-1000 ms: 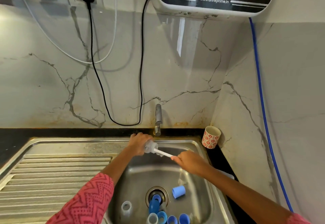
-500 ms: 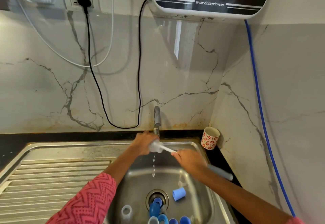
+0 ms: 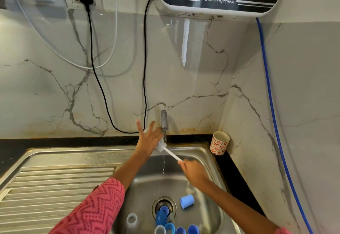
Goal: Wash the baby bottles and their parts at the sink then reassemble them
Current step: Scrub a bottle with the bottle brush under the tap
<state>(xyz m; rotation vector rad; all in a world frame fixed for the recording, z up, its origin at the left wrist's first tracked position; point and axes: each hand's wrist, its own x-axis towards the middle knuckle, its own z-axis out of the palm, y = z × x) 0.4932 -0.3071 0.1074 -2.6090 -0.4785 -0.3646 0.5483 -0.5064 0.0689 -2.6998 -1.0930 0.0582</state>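
The left hand (image 3: 148, 140) was spread open, fingers fanned, right at the tap (image 3: 164, 123), its palm against the bristle head of a small white bottle brush (image 3: 166, 150); whether a clear bottle part lay under that palm could not be told. The right hand (image 3: 193, 172) had its grip closed on the brush handle, the shaft slanting up and left toward the spout. A thin stream of water (image 3: 163, 165) fell from there into the steel sink (image 3: 206, 153). The rest of the bottle parts lay in the basin: a blue cap (image 3: 187, 201) on its side near the drain (image 3: 164, 208), a blue piece sitting in the drain mouth, a clear ring (image 3: 132, 219) to the left, and several blue and clear pieces along the near edge. Since the left hand held nothing firmly, anything small and wet there could slip and drop into the basin. The piece over the drain might block the outflow. A patterned cup (image 3: 219, 143) stood on the bench nearby.
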